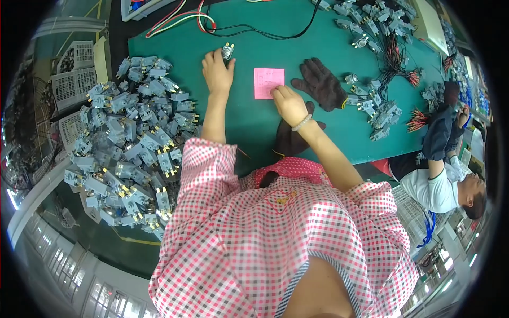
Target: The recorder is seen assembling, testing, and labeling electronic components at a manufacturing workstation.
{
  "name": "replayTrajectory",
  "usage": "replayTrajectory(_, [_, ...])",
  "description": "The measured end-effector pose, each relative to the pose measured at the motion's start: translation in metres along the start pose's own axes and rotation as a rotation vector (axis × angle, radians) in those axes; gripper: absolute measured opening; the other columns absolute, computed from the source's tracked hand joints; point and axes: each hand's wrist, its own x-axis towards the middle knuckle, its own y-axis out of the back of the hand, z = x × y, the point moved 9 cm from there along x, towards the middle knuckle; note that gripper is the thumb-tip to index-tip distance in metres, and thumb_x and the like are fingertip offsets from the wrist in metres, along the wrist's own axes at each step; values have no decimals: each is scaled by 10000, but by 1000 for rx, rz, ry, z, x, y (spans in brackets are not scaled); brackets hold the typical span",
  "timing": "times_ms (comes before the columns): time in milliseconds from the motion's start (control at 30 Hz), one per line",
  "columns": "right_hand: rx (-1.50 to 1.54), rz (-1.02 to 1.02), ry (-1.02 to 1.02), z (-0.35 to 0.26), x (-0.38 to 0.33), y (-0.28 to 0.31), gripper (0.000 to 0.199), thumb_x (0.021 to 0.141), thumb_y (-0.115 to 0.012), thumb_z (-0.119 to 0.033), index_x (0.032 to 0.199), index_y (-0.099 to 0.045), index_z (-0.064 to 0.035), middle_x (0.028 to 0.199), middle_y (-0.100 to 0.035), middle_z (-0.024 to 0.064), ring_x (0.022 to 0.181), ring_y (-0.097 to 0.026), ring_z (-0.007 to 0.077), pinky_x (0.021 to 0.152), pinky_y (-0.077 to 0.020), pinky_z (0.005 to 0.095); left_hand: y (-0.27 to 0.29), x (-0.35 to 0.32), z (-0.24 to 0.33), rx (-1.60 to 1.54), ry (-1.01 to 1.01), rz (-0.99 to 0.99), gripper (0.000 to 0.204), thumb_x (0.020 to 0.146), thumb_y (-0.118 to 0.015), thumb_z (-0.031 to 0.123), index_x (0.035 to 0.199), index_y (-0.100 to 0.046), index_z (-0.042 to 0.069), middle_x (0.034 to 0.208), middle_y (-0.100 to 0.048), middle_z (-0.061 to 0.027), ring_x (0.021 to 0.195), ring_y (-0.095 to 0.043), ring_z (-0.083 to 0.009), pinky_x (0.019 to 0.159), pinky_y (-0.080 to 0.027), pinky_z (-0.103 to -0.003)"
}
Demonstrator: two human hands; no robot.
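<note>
A small grey part with brass prongs and a round metallic face [227,51] lies on the green table between the thumb and forefinger of my left hand [217,74], which grips it. My right hand [290,106], with a beaded bracelet at the wrist, has its fingers closed at the lower right corner of a pink paper slip [269,79]. The slip rests flat on the table. Just right of it lies a dark knitted glove [322,84]. A second dark glove [286,139] is partly hidden under my right wrist.
A large heap of grey pronged parts [132,143] fills the left side. More parts [379,108] and wire bundles [392,55] lie at the right. Black, red and white cables [254,29] cross the far edge beside a grey bin [146,10]. A co-worker [440,185] sits at the right.
</note>
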Motion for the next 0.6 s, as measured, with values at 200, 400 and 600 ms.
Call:
replayTrajectory(200, [296,136,-133,5,-4,27,138,796,-630,-59,929,-602,-40,899,-590,104,786,-609,243,667,-496,316,50,1,64,-370,-62,108,311,751,-704,125,1028,-598,31,964,-549,-102,766,-576,-185,648,-484,-322])
replayTrajectory(400, [1251,329,-452,-20,43,136,241,871,-621,-129,1057,-555,10,825,-617,45,680,-588,72,568,-469,195,153,-55,166,-565,-275,-34,384,725,-695,50,1089,-576,72,1038,-499,-110,755,-594,-216,643,-513,-306])
replayTrajectory(600, [1309,422,-402,-34,7,204,226,940,-493,-151,1030,-576,39,954,-632,103,688,-607,126,567,-502,237,212,-86,208,-811,-221,-170,353,734,-675,8,1072,-575,29,1061,-554,-99,765,-593,-155,633,-496,-262])
